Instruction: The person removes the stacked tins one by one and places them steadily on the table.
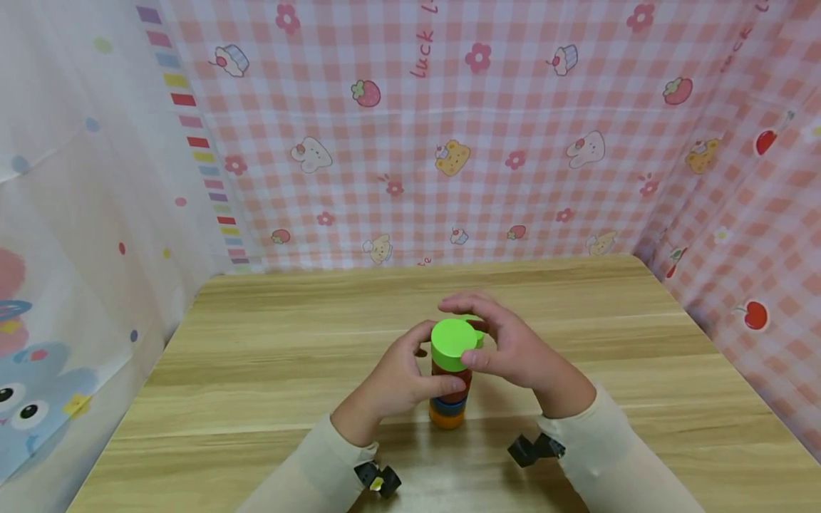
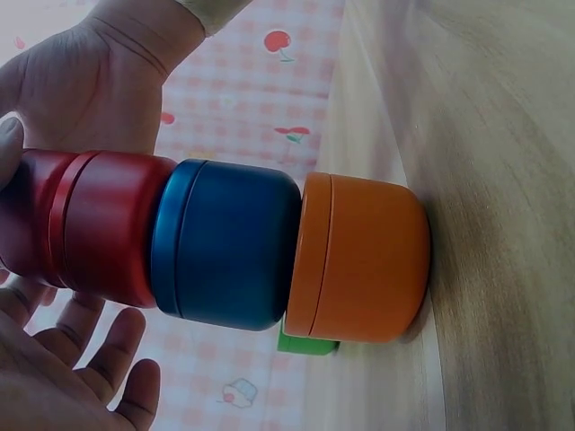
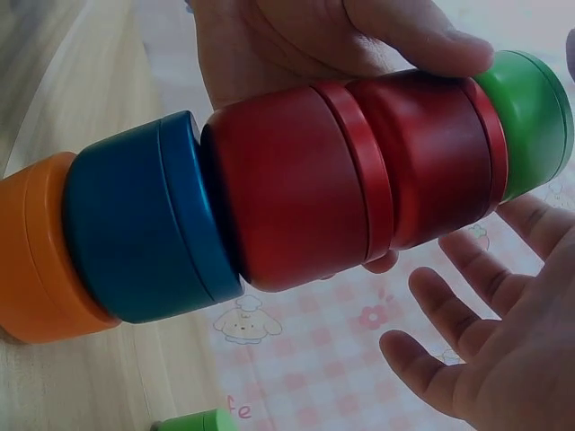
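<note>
Standing in one upright stack near the middle of the wood-grain desk (image 1: 276,356), from bottom to top: a squat orange canister with a rounded base (image 2: 373,259), a squat metallic-blue canister (image 2: 235,244), a lower glossy-red canister (image 3: 283,189), an upper glossy-red canister (image 3: 427,153) and a bright-green lidded canister (image 1: 452,344). Slightly out of line at the joints, to judge by the small steps between orange, blue and red. Behind the stack, mostly hidden, a further bright-green piece (image 3: 196,422).

Held around the upper red by the left grip (image 1: 407,377), thumb across the near side, fingertips round the far side. Spread wide about the green one with the right grip (image 1: 513,349), fingers loose; cannot tell how firmly, if at all, in contact there.

Looks like painted metal or hard plastic: probably stiff, fairly light, unlikely to dent. Perhaps slippery on such smooth walls, with little to catch except the lid seams. Best taken on the body wall, thumb and fingers opposed, below the lid rim to avoid lifting only the lid. Likely loose at every joint, so steady at the reds and never carry whole by the green alone
</note>
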The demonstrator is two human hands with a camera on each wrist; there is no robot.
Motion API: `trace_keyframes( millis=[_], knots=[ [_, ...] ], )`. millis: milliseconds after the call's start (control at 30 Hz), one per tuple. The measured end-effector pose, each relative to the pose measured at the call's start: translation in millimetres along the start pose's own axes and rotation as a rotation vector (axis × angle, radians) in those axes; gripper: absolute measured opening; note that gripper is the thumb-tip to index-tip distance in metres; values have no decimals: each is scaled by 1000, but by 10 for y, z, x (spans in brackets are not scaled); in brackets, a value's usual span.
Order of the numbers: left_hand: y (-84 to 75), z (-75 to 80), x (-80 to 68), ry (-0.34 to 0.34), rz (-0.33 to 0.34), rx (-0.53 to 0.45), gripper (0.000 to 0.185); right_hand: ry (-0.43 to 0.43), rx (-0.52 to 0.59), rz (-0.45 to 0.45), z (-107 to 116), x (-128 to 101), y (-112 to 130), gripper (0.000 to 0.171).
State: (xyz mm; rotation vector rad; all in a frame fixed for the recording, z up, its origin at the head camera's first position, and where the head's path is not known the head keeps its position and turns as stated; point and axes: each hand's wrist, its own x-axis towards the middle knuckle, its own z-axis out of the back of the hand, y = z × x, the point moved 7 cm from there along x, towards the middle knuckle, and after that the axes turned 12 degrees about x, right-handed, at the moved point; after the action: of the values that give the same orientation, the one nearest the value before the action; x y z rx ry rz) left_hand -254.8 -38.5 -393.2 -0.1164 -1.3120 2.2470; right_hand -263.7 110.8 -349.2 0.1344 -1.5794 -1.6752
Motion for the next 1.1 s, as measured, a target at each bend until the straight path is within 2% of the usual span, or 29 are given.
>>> trace_keyframes(
  millis=[367,667,1100],
  knots=[
    [-4,3,-1,-2,-2,27,60,20,-17,-35,-21,0,-3,70],
    [6,-8,5,4,0,13,64,25,-13,-52,-33,0,-7,53],
    [-15,-8,2,9,9,9,58,9,-18,-34,-10,-10,15,49]
  ],
)
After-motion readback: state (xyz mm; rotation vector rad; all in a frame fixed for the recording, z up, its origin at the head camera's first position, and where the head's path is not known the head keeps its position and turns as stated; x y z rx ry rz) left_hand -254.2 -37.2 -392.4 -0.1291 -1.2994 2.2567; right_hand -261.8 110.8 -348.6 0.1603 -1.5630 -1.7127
